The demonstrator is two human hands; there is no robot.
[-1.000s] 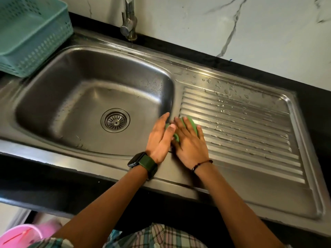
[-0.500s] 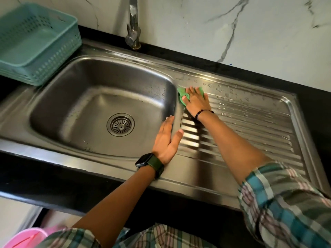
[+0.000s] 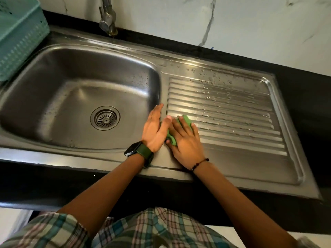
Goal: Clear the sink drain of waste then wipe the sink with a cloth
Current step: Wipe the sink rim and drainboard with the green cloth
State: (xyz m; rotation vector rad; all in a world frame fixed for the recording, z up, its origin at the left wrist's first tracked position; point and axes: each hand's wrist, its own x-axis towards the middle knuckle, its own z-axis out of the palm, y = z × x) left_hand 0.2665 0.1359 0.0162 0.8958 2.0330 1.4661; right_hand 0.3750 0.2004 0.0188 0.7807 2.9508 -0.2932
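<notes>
The steel sink (image 3: 53, 145) has a round drain strainer (image 3: 105, 118) in its bowl, with no waste visible on it. My right hand (image 3: 186, 140) presses flat on a green cloth (image 3: 172, 136) at the near left end of the ribbed drainboard (image 3: 232, 111), fingers spread over it. My left hand (image 3: 155, 129), with a watch on the wrist, lies flat and empty on the strip between bowl and drainboard, touching the cloth's left edge.
A teal plastic basket (image 3: 19, 38) sits at the sink's far left corner. The tap (image 3: 107, 18) stands behind the bowl against a white marble wall. Water drops dot the far part of the drainboard. A black counter (image 3: 308, 104) surrounds the sink.
My right hand has drawn the cloth from the far edge of the drainboard back to its near left end, beside my left hand, which stayed put.
</notes>
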